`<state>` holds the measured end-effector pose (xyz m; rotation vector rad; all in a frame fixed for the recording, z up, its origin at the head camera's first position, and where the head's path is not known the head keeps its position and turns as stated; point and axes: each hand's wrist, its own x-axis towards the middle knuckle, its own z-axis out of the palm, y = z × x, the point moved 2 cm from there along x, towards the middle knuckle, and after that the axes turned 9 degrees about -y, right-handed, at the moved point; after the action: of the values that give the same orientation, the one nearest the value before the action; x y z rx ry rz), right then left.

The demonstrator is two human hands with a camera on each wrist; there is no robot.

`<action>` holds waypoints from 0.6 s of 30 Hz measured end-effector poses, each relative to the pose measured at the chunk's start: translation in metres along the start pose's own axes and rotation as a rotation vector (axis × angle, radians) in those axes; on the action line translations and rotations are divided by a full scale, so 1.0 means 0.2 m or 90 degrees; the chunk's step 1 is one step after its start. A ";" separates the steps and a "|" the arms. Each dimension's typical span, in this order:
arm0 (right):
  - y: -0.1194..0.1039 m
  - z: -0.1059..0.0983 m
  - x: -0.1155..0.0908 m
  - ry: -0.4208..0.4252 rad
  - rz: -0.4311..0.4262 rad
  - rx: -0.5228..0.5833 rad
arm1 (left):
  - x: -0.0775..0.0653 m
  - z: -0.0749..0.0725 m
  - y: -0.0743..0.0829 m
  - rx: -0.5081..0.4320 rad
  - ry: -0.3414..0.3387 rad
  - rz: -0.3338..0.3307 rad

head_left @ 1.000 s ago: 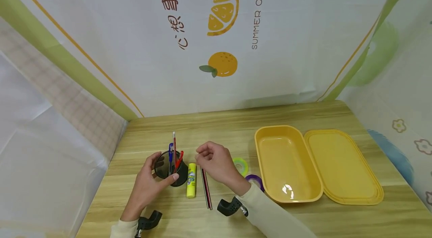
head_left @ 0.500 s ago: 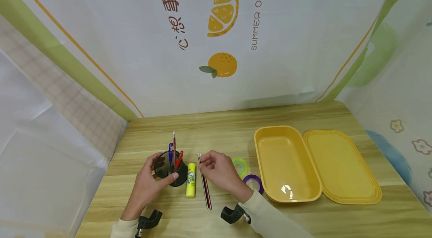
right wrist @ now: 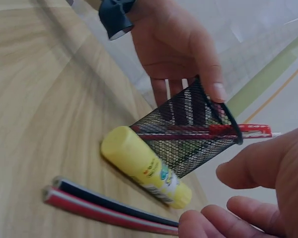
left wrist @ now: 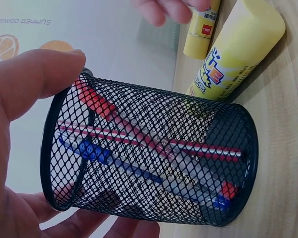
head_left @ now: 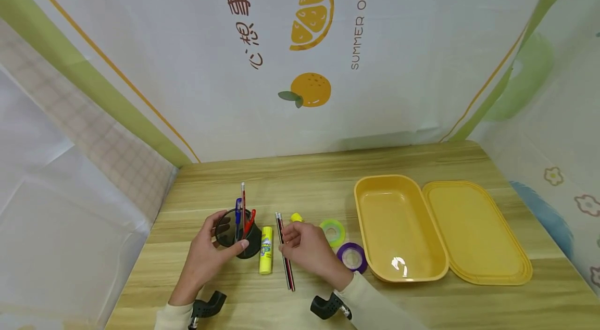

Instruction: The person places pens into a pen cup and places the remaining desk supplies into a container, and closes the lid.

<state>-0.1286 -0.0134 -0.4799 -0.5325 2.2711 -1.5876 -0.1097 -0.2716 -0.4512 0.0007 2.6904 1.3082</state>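
Note:
My left hand [head_left: 206, 252] grips a black mesh pen cup [left wrist: 154, 153], thumb at the rim and fingers round the far side. Inside the cup stand a blue pen [head_left: 237, 210], a red pen [head_left: 250, 219] and a red striped pencil [head_left: 242, 192]. My right hand [head_left: 309, 249] hovers over two striped pencils [head_left: 288, 273], one red and one black, lying side by side. Its thumb and fingers are apart with nothing between them; whether they touch the pencils I cannot tell. Between cup and pencils lies a yellow glue stick [head_left: 265, 250]. Another glue stick [head_left: 296, 217] is mostly hidden behind my right hand.
To the right of my right hand lie a green tape roll [head_left: 338, 233] and a purple tape roll [head_left: 340, 261]. A yellow tub [head_left: 358, 205] stands beside them, with its flat yellow lid [head_left: 478, 231] further right. Printed cloth [head_left: 384, 101] hangs behind the wooden table [head_left: 309, 179].
My right hand has drawn back toward me along the pencils, uncovering their upper ends and the second glue stick. My left hand and the pen cup stay where they were.

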 end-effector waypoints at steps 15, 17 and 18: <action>0.07 0.06 0.02 0.028 -0.001 -0.114 | 0.00 0.00 0.00 -0.021 -0.003 0.001; 0.07 0.07 0.03 0.038 0.001 -0.135 | 0.00 0.00 0.00 -0.021 -0.003 0.001; 0.07 0.07 0.04 0.042 0.002 -0.144 | 0.00 0.00 0.00 -0.020 -0.004 0.001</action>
<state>-0.1301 -0.0241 -0.4982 -0.5385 2.5168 -1.3745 -0.1098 -0.2710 -0.4520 0.0028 2.6652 1.3493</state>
